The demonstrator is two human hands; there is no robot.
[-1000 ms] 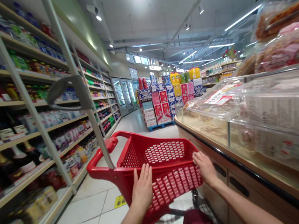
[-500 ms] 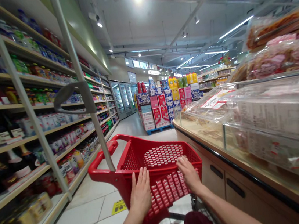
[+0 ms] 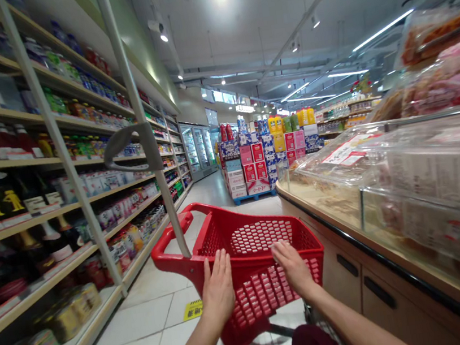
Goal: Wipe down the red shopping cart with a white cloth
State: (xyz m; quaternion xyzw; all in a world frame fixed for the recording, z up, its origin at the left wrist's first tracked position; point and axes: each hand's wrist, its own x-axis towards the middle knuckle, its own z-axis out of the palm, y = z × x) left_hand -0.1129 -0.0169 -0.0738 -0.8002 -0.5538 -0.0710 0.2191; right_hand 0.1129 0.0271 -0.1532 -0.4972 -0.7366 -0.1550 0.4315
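A red plastic shopping cart [image 3: 261,302] with perforated walls stands right in front of me, its basket bare inside as far as I can see. My left hand [image 3: 219,285] lies flat by the near side wall, fingers stretched out and pointing up to the rim. Farther right, my right hand [image 3: 294,269] has its fingers extended at the top rim; whether it presses on the rim I cannot tell. Neither hand holds anything. A metal pole [image 3: 175,220] with a grey loop handle [image 3: 135,149] rises at the cart's handle end.
Shelves [image 3: 106,235] of bottles and packets line the left. A wood-fronted counter [image 3: 332,226] with clear plastic boxes [image 3: 438,166] and bagged food stands close on the right. Stacked cartons [image 3: 255,169] sit on a blue pallet ahead. A yellow floor sticker [image 3: 192,310] lies beside the cart.
The whole scene, cart included, has shifted to the right in view. Both hands stay nearly where they were in the picture, so they sit slightly closer to the cart's handle end.
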